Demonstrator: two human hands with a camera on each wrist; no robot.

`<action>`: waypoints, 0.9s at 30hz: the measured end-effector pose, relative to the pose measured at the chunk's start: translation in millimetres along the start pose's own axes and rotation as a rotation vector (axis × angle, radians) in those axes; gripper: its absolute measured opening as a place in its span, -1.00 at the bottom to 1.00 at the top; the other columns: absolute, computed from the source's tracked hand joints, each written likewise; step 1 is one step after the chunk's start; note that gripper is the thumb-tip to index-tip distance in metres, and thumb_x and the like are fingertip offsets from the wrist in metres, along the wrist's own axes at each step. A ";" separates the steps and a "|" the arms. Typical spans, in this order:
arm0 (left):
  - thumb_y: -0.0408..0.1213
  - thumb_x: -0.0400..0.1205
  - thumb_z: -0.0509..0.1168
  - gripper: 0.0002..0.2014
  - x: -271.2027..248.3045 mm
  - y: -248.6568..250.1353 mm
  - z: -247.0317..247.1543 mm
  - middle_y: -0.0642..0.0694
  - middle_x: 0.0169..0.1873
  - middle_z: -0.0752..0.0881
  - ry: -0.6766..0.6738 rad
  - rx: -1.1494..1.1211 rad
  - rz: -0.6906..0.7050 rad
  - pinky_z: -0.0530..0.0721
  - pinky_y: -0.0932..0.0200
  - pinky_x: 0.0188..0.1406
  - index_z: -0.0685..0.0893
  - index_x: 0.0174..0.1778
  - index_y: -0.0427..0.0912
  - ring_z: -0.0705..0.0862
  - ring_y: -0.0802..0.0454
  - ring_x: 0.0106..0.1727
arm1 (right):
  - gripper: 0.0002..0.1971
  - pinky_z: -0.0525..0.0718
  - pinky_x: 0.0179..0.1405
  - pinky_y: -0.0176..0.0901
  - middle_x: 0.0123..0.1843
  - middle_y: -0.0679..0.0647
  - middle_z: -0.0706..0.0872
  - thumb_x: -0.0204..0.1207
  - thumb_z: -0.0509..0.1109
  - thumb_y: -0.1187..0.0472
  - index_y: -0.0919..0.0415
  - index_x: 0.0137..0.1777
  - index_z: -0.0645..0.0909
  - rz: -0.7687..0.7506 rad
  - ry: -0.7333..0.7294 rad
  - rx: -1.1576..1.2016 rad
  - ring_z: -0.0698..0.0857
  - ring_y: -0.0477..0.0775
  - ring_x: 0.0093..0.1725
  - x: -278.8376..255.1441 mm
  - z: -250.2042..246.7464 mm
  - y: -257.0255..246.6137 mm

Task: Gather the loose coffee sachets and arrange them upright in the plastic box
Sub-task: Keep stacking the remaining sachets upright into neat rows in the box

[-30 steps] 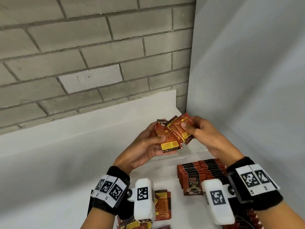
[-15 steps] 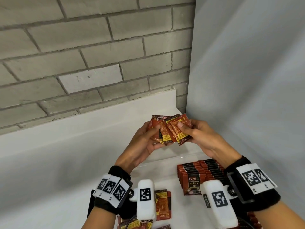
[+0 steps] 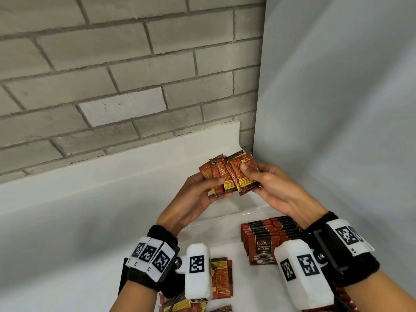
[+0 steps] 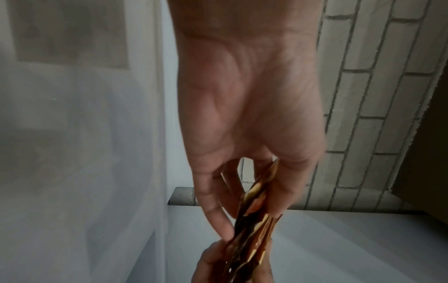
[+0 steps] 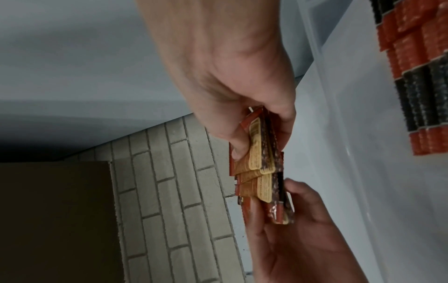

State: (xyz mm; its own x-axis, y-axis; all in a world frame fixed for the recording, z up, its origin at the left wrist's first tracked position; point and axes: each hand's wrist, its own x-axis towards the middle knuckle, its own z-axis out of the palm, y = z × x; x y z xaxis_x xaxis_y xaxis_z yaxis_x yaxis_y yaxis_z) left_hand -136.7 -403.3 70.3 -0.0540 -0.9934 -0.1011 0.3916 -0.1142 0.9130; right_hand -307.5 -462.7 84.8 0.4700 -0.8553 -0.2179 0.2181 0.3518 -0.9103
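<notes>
Both hands are raised above the plastic box (image 3: 236, 216), sharing one fanned bunch of coffee sachets (image 3: 229, 174).
Left hand (image 3: 198, 197): thumb pressed on the front of the bunch's left part, fingers curled behind it. In the left wrist view the sachets (image 4: 252, 214) sit edge-on between thumb and fingers.
Right hand (image 3: 276, 190): thumb on the front of the rightmost sachets, fingers behind. The right wrist view shows the same pinch on the bunch (image 5: 259, 162), with the left hand's fingers (image 5: 286, 239) gripping its far end.
Held bunch is in the air, touching nothing but the hands.
In the box, toward its right side: a packed row of upright sachets (image 3: 267, 237), fronts facing the camera.
Loose sachets (image 3: 221, 278) lie flat at the near edge of the view, below the left wrist.
</notes>
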 end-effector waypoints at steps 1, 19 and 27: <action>-0.45 0.51 0.39 -0.58 0.0 0.4 0.4 -0.21 0.16 0.75 -0.005 -0.009 0.003 0.74 0.07 0.01 0.62 0.32 -0.22 0.73 -0.09 0.14 | -0.83 0.70 0.11 -0.20 0.03 0.15 0.81 0.57 0.36 0.27 0.32 0.08 0.67 0.009 -0.001 0.004 0.77 0.00 0.03 -0.5 1.8 0.6; -0.47 0.69 0.08 -0.62 0.2 0.3 12.5 -0.19 0.11 0.75 0.043 0.088 -0.021 0.69 0.25 -0.09 0.46 0.45 -0.33 0.76 0.03 0.04 | -0.58 0.60 0.27 -0.22 0.22 0.05 0.70 0.71 0.20 0.14 0.12 0.54 0.32 0.000 -0.021 -0.304 0.67 -0.09 0.22 -5.0 23.8 18.6; -0.42 0.66 0.05 -0.68 -3.2 6.7 14.0 -0.17 -0.09 0.78 0.000 0.058 -0.079 0.72 0.24 -0.12 0.57 0.28 -0.28 0.77 0.06 -0.09 | 0.08 -0.05 0.66 -0.09 0.71 -0.07 -0.22 0.40 0.53 0.16 -0.02 0.67 -0.24 -0.313 -0.202 -0.946 -0.22 -0.08 0.68 -13.0 28.1 22.3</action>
State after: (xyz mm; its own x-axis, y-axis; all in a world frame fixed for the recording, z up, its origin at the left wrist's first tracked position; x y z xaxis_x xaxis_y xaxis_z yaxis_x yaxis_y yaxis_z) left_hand -146.8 -400.7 82.2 -0.0828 -0.9813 -0.1736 0.3321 -0.1914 0.9236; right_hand -284.7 -433.0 77.2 0.6631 -0.7460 0.0620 -0.3686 -0.3974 -0.8404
